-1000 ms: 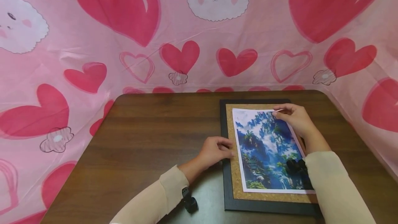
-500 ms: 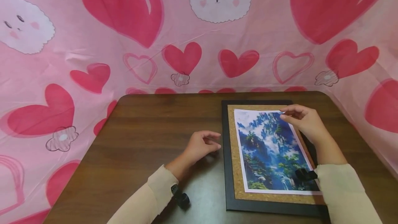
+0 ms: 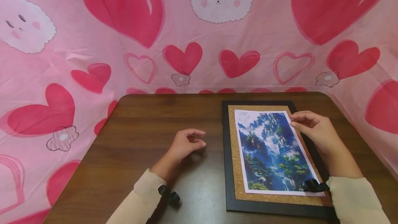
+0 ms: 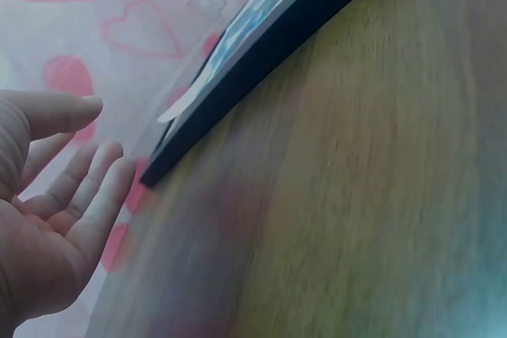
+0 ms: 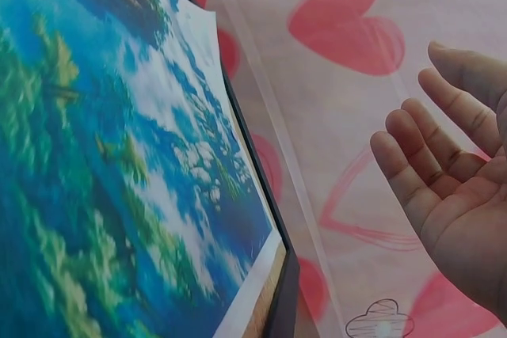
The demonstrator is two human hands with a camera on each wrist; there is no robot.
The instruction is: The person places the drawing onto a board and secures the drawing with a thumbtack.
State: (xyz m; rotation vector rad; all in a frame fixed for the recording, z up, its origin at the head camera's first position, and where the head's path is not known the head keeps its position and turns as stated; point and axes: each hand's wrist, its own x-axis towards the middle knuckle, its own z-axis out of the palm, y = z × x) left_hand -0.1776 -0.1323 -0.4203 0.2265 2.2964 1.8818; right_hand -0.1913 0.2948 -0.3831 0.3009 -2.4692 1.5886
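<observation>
A printed landscape picture (image 3: pixel 273 151) with blue mountains and a white border lies on the cork face of a black-framed board (image 3: pixel 230 168). In the right wrist view the picture (image 5: pixel 119 156) has a slightly raised far corner. My right hand (image 3: pixel 317 130), fingers loosely bent, hovers by the picture's upper right edge; the right wrist view shows the hand (image 5: pixel 451 172) apart from the paper with nothing in it. Left of the board, my left hand (image 3: pixel 185 144) is held over the table with relaxed fingers, and holds nothing in the left wrist view (image 4: pixel 63 195).
The board rests on the right half of a dark wooden table (image 3: pixel 149 130). A pink curtain (image 3: pixel 202 32) with red hearts stands behind the table and along its sides. Each sleeve carries a small black camera, the left one (image 3: pixel 169 196) hanging low over the tabletop.
My left hand has moved left, away from the board's edge. My right hand has let go of the picture's top edge and drawn back to the right. The picture stays on the cork.
</observation>
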